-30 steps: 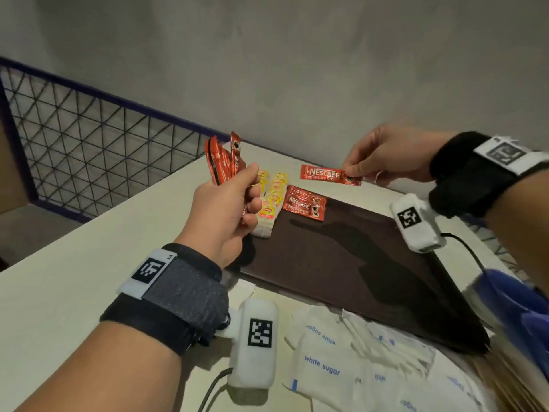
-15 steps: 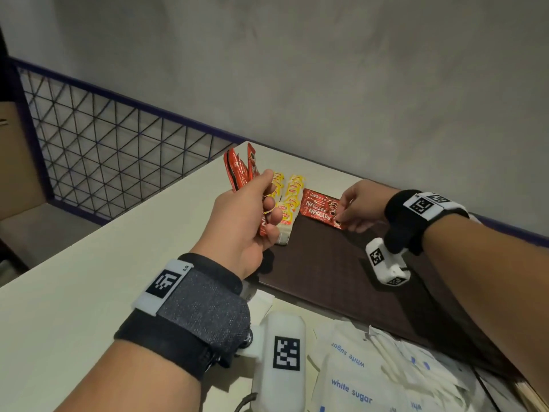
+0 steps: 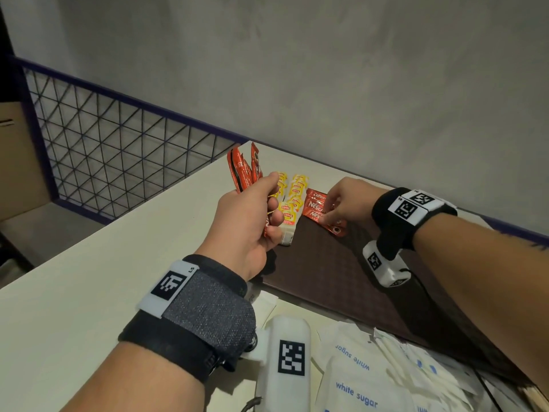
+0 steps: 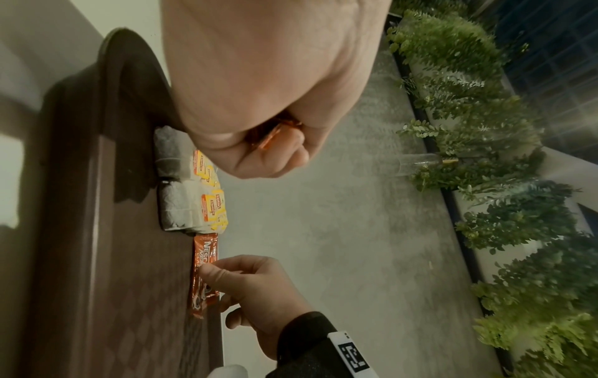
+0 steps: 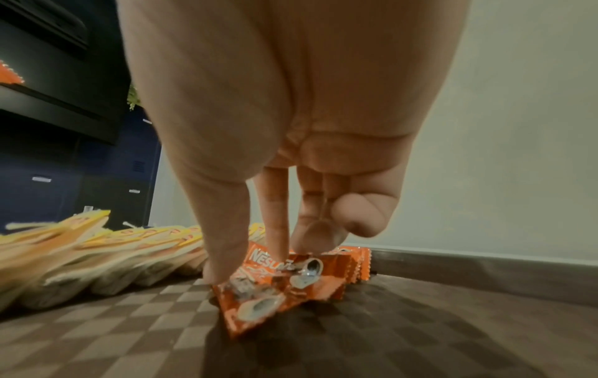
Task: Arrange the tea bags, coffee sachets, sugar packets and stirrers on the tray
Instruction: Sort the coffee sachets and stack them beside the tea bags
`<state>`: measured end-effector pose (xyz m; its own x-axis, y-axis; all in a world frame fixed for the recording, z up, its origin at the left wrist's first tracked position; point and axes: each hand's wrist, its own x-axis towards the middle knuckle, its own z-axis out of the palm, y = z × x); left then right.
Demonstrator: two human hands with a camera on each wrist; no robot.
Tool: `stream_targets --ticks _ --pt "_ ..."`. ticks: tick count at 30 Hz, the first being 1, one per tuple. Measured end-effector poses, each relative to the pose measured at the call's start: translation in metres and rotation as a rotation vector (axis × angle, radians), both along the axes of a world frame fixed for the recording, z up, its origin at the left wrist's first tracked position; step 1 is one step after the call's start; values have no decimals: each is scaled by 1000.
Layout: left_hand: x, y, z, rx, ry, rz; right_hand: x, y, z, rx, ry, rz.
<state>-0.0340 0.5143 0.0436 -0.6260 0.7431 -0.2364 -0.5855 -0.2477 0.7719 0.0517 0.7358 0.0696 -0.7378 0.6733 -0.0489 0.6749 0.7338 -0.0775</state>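
Observation:
My left hand (image 3: 255,215) grips a bunch of red coffee sachets (image 3: 242,171) upright, above the table just left of the dark brown tray (image 3: 320,263). Two rows of yellow-tagged tea bags (image 3: 294,197) lie at the tray's far left corner. Beside them lies a small overlapping stack of coffee sachets (image 3: 315,206). My right hand (image 3: 347,200) is down on that stack. In the right wrist view its thumb and first fingers (image 5: 275,230) pinch the top sachet (image 5: 284,286), whose near corner tilts up off the tray (image 5: 420,319). The left wrist view shows that pinch on the sachet (image 4: 203,255) beside the tea bags (image 4: 194,199).
White sugar packets (image 3: 356,382) are heaped on the table in front of the tray, near my left wrist. A brown strip, possibly stirrers (image 3: 531,395), shows at the bottom right. A wire-mesh railing (image 3: 118,162) runs along the table's left side, and a grey wall stands behind.
My right hand has carried one coffee sachet down from the air onto the stack on the tray and still pinches it. My left hand has kept its bunch and hardly moved.

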Motion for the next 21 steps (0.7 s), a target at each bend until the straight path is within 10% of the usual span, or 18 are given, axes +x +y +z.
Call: stream_targets --ticks 21 --pt "-2 5 -4 7 7 18 -14 2 -9 183 -41 30"
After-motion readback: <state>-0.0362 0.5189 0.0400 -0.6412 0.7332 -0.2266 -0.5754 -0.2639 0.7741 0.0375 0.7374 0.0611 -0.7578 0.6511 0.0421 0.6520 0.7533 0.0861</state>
